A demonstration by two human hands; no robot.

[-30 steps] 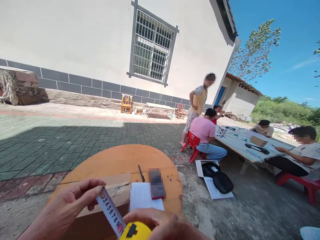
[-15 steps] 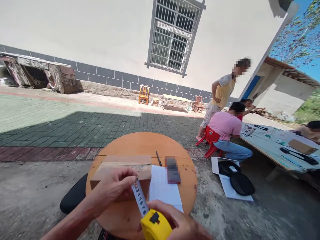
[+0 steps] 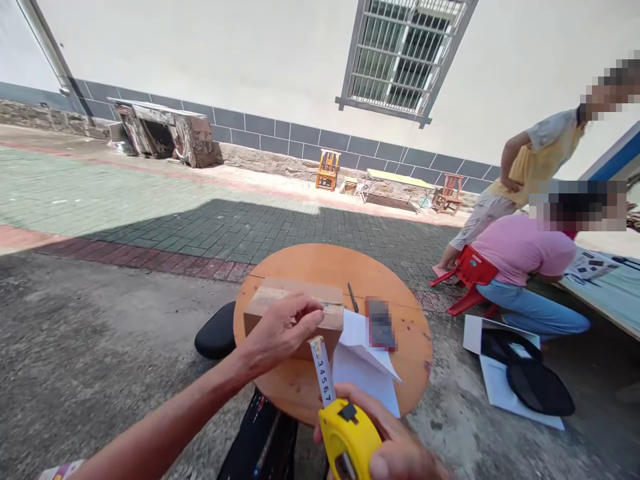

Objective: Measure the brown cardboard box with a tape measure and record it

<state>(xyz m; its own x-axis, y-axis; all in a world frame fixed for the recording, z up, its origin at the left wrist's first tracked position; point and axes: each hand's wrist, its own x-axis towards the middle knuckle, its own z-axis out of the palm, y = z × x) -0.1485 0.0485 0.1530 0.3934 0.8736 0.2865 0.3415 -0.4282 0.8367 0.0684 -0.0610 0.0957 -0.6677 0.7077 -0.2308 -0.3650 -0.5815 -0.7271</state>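
Note:
My right hand (image 3: 385, 433) grips a yellow tape measure (image 3: 347, 437) at the lower middle of the view. A short length of its white blade (image 3: 321, 373) sticks out toward the box, with black numbers on it. Just above the blade's metal end hook is my left hand (image 3: 285, 327), loosely curled with thumb and forefinger a little apart and nothing visible between them. The hand and the hook no longer touch. Behind my left hand a brown cardboard box (image 3: 267, 300) sits on the round wooden table (image 3: 320, 260), partly covered by the hand.
White paper (image 3: 365, 380), a black pen (image 3: 353, 298) and a blurred dark, red-edged object (image 3: 381, 325) lie on the table. A black seat (image 3: 216, 330) stands to its left. At right, a person in pink (image 3: 525, 247) sits on a red chair (image 3: 473, 273) near an open white box (image 3: 520, 380).
My left hand has let go of the blade's end and moved slightly up from it. Slightly less blade shows. The view has swung left, and the paper now has a raised fold.

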